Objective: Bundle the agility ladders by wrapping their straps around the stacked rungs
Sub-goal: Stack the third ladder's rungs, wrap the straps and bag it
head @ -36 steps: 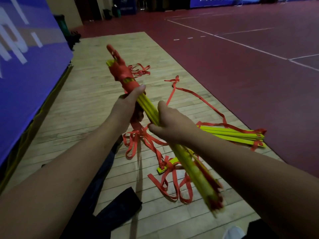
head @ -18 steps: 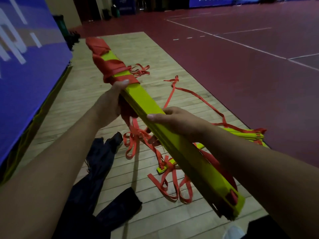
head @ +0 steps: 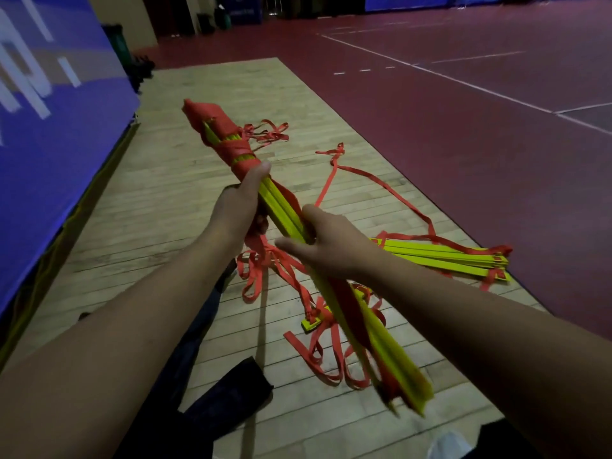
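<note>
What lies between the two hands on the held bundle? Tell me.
In the head view, bare yellow rungs span the gap between left hand and right hand, a red strap running alongside.

The stacked rungs (head: 284,210) look like smooth, matt yellow plastic; the straps (head: 231,130) are flat woven orange webbing. The floor (head: 185,180) is pale wooden planking beside smooth maroon court surface (head: 463,134).

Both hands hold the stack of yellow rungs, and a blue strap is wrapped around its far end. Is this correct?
Not blue: the head view shows a red strap around the far end. The left hand and right hand hold the yellow rungs.
</note>
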`<state>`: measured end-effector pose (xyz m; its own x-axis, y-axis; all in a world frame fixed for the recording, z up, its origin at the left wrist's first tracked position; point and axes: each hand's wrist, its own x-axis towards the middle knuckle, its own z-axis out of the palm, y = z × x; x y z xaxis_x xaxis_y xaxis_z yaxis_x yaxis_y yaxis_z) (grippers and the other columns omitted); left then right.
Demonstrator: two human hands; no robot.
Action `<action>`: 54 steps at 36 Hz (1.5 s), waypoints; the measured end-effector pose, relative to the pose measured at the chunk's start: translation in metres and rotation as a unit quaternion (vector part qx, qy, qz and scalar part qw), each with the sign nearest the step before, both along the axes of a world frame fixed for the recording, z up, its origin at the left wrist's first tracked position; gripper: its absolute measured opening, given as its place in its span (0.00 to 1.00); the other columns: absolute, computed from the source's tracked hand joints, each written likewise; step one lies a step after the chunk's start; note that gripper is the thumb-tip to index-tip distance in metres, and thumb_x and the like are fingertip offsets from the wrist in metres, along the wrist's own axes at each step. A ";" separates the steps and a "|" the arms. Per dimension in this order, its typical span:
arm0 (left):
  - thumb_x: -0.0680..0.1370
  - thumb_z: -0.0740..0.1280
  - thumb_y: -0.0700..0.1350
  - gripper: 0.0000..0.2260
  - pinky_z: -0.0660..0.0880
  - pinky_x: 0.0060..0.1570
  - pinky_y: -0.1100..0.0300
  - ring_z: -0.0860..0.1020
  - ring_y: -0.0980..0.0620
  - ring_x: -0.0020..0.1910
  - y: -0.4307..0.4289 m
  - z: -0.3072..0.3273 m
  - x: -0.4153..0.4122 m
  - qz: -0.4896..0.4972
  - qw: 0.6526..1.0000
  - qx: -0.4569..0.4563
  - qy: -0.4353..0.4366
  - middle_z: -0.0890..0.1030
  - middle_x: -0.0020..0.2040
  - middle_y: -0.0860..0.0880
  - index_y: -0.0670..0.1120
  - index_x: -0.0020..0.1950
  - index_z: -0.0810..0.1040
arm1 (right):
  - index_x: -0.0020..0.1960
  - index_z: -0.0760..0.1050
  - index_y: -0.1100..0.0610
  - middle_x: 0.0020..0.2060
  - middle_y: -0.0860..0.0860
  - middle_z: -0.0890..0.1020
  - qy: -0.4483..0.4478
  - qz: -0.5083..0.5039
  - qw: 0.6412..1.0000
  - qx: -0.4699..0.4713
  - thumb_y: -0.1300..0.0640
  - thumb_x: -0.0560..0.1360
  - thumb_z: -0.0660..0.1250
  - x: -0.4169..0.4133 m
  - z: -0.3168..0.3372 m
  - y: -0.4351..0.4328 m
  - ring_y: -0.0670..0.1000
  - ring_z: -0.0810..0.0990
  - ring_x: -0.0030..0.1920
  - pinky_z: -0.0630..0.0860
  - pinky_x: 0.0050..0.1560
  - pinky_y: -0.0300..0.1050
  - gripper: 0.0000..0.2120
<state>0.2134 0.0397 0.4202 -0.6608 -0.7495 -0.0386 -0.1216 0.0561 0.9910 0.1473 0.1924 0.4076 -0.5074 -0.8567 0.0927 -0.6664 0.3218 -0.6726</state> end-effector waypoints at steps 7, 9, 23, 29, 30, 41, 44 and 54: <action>0.69 0.66 0.64 0.22 0.77 0.37 0.59 0.78 0.55 0.32 -0.003 0.010 0.005 -0.095 0.985 0.024 0.140 0.77 0.28 0.56 0.46 0.47 0.72 | 0.65 0.74 0.55 0.51 0.58 0.83 -0.430 0.075 0.899 -0.023 0.35 0.78 0.60 -0.018 0.005 0.012 0.57 0.83 0.51 0.80 0.60 0.57 0.27; 0.66 0.68 0.65 0.25 0.77 0.36 0.60 0.79 0.56 0.31 -0.002 0.012 0.005 -0.105 0.980 0.047 0.165 0.77 0.29 0.55 0.46 0.48 0.72 | 0.63 0.75 0.57 0.48 0.56 0.84 -0.502 0.109 0.858 0.005 0.36 0.80 0.59 -0.017 0.005 0.014 0.56 0.83 0.49 0.80 0.57 0.53 0.26; 0.77 0.59 0.69 0.31 0.78 0.38 0.55 0.77 0.50 0.25 -0.014 -0.001 0.005 -0.150 0.976 0.002 -0.160 0.78 0.27 0.47 0.40 0.48 0.77 | 0.55 0.77 0.70 0.47 0.65 0.85 -0.310 -0.025 0.950 0.026 0.43 0.80 0.66 -0.019 0.005 0.011 0.60 0.86 0.42 0.85 0.44 0.54 0.27; 0.72 0.69 0.67 0.26 0.71 0.31 0.61 0.73 0.51 0.25 0.000 -0.011 -0.004 -0.051 0.988 0.114 -0.091 0.73 0.27 0.48 0.44 0.48 0.74 | 0.60 0.70 0.59 0.43 0.51 0.74 0.034 -0.040 0.992 0.111 0.43 0.81 0.64 -0.010 -0.001 -0.004 0.52 0.74 0.44 0.64 0.32 0.39 0.20; 0.72 0.69 0.67 0.26 0.72 0.31 0.61 0.73 0.51 0.25 0.001 -0.010 -0.006 -0.038 0.988 0.125 -0.075 0.73 0.29 0.48 0.44 0.49 0.74 | 0.60 0.69 0.58 0.44 0.51 0.73 0.047 -0.037 0.992 0.108 0.43 0.80 0.65 -0.011 -0.001 -0.004 0.51 0.74 0.44 0.64 0.33 0.39 0.19; 0.68 0.68 0.63 0.20 0.77 0.45 0.54 0.78 0.54 0.37 -0.003 0.004 0.000 -0.150 0.976 0.061 0.144 0.75 0.38 0.53 0.50 0.50 0.73 | 0.61 0.70 0.66 0.45 0.63 0.82 -0.340 0.084 0.936 0.036 0.63 0.77 0.68 -0.011 0.005 0.002 0.56 0.83 0.37 0.81 0.39 0.50 0.14; 0.71 0.65 0.67 0.25 0.79 0.53 0.47 0.81 0.47 0.45 -0.008 0.005 0.001 -0.167 0.983 0.017 0.077 0.79 0.46 0.47 0.47 0.53 0.74 | 0.46 0.74 0.64 0.32 0.56 0.79 -0.299 0.046 0.953 0.025 0.62 0.77 0.67 -0.006 0.007 0.002 0.51 0.78 0.29 0.78 0.33 0.46 0.05; 0.77 0.66 0.64 0.24 0.71 0.31 0.59 0.73 0.48 0.23 -0.001 -0.006 -0.007 -0.094 0.989 0.037 -0.105 0.73 0.25 0.47 0.42 0.41 0.73 | 0.47 0.66 0.55 0.38 0.49 0.74 0.052 -0.114 0.985 0.115 0.47 0.75 0.72 -0.007 -0.009 -0.001 0.47 0.74 0.35 0.69 0.31 0.43 0.17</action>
<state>0.2065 0.0383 0.4143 -0.7595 -0.6046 -0.2400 -0.3199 0.0259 0.9471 0.1404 0.1912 0.3982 -0.6869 -0.7262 -0.0280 -0.6212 0.6066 -0.4961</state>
